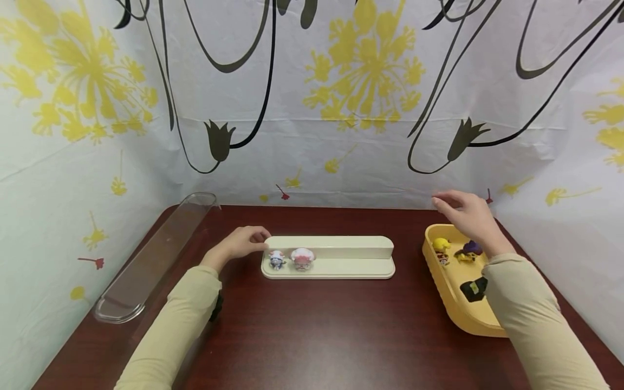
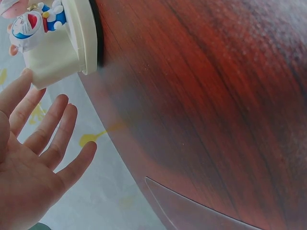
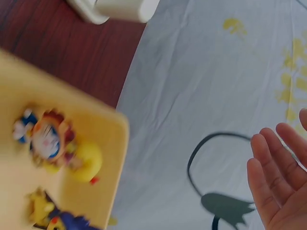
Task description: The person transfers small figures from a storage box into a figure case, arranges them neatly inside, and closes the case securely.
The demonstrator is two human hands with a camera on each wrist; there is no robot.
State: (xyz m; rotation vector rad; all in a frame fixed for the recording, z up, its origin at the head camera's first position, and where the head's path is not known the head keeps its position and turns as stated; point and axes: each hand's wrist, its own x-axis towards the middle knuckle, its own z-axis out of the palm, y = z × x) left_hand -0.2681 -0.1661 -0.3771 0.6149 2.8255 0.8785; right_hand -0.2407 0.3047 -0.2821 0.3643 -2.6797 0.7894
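Note:
A cream two-step display stand (image 1: 351,266) lies at the middle of the table. On its left end stand a small blue-and-white cat figurine (image 1: 277,261) and a pink-and-white figurine (image 1: 303,260). My left hand (image 1: 239,244) is at that end, thumb and index fingertips right at the corner of the raised step, the other fingers spread. Over the back of a yellow tray (image 1: 444,290) hovers my right hand (image 1: 469,218), its fingers loosely bent and nothing in them. Inside the tray are a yellow figurine (image 1: 441,244), a brown-hooded figurine (image 3: 48,139) and a purple-and-yellow piece (image 1: 469,251).
A long clear plastic cover (image 1: 156,262) lies along the table's left edge. Also in the tray is a black piece (image 1: 473,290), partly behind my right sleeve. A patterned white cloth (image 1: 273,162) hangs behind and beside the dark red wooden table (image 1: 312,336).

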